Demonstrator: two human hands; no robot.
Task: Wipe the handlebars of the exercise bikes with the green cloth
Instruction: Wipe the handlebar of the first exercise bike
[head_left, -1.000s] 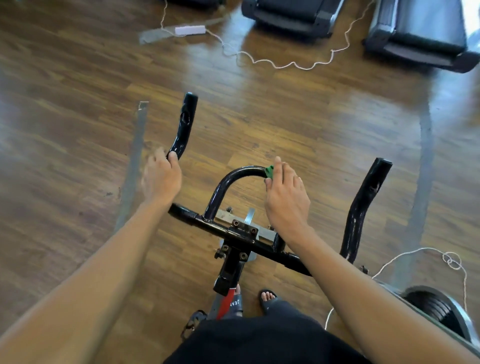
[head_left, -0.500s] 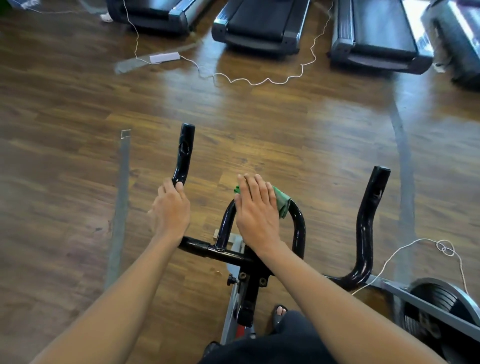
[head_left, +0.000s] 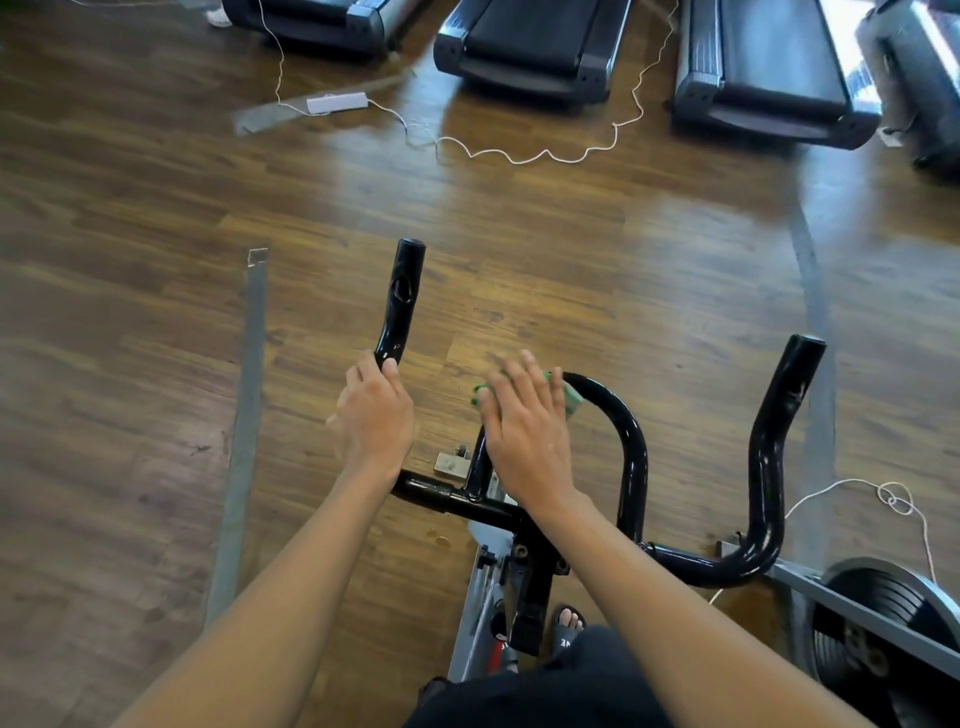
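Note:
The black handlebars (head_left: 634, 447) of an exercise bike fill the lower middle, with a centre loop and two upright horns. My left hand (head_left: 375, 410) grips the base of the left horn (head_left: 400, 306). My right hand (head_left: 524, 426) lies flat, fingers straight, pressing the green cloth (head_left: 571, 397) onto the top left of the centre loop. Only small green edges of the cloth show past my fingers. The right horn (head_left: 779, 415) stands free.
Several treadmills (head_left: 524, 52) line the far side, with a white cable (head_left: 519, 153) and a power strip (head_left: 336, 101) on the wooden floor. Grey tape strips (head_left: 244, 415) run along the floor. A second bike's flywheel (head_left: 878, 613) sits at lower right. My sandalled foot (head_left: 569, 623) is below.
My right hand has slid the cloth left along the top of the centre loop. My view has tilted up, showing more treadmills. My left hand stays on the left horn.

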